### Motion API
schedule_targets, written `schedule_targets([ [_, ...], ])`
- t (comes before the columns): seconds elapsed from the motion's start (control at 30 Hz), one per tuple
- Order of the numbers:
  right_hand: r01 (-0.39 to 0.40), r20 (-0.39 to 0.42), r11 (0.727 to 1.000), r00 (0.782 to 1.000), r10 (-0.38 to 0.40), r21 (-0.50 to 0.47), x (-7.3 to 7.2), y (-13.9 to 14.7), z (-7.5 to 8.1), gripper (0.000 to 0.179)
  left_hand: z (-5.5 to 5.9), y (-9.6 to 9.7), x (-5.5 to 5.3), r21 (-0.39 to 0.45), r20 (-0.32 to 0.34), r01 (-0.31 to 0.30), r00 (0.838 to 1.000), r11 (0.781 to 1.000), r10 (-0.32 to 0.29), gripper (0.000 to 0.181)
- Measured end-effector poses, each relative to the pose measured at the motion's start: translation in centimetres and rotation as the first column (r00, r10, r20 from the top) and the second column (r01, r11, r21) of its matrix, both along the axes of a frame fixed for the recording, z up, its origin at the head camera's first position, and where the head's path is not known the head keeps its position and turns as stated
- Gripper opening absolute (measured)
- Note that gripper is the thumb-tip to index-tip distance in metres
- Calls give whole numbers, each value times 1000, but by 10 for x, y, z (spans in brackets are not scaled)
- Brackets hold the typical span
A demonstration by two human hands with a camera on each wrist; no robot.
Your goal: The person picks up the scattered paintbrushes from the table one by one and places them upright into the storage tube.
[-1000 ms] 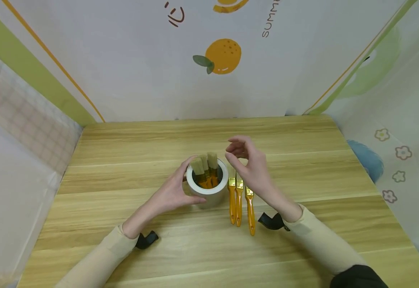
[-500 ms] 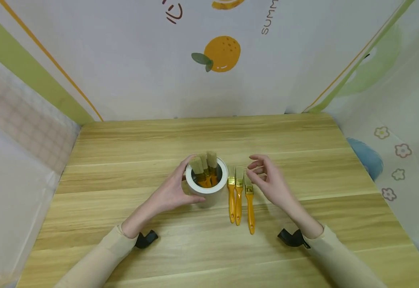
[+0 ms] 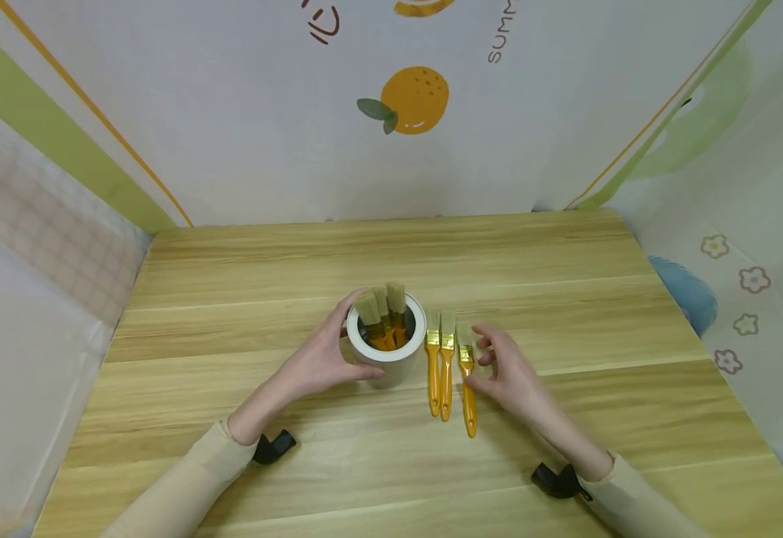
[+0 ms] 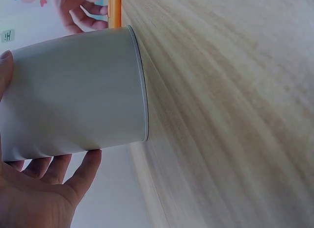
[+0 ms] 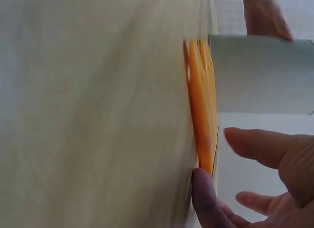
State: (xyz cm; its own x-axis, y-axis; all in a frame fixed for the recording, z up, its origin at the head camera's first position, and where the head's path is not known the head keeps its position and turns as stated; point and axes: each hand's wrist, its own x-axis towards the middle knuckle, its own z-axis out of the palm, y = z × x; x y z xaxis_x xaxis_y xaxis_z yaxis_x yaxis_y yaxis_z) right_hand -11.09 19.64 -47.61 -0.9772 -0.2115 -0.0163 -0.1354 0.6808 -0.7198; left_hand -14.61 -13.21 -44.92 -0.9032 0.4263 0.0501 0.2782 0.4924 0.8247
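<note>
Right hand lowered beside rightmost brush, perhaps touching, fingers parted, left hand gripping cup, backdrop lettered "SUMM"

a wide table with yellowish wood grain is bordered at its far edge by a white back sheet; on that sheet an orange fruit with grey-green leaves is printed, and brown lettering is placed above it to the right; the left side is crossed by a green band, beside which a checked panel is seen; the right-hand sheet is decorated with small flowers; soft shadows are cast on the wood by diffuse light
</note>
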Motion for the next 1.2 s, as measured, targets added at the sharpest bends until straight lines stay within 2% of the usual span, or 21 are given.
schedule_targets([
  [0.17,34,0,997,999,-34,62,7,-7,-1,94,0,0,0,-3,-7,3,1000,1000,-3,124],
  [0.37,53,-4,996,999,-53,71,11,-12,1,94,0,0,0,-5,-7,0,1000,1000,0,124],
  [0.57,62,60,996,996,-66,70,10,-13,4,99,0,-1,-1,0,-7,6,1000,1000,-6,124],
  [0.8,74,117,997,990,-75,13,3,-8,6,100,0,0,-1,-7,1,4,1000,1000,-4,124],
  [1.0,78,30,997,996,-78,5,-7,-3,22,82,0,-1,-1,-2,-5,7,1000,1000,-7,123],
  [1.2,90,-32,990,995,-93,-106,-20,-4,52,68,0,-1,-1,11,7,11,1000,1000,-11,122],
])
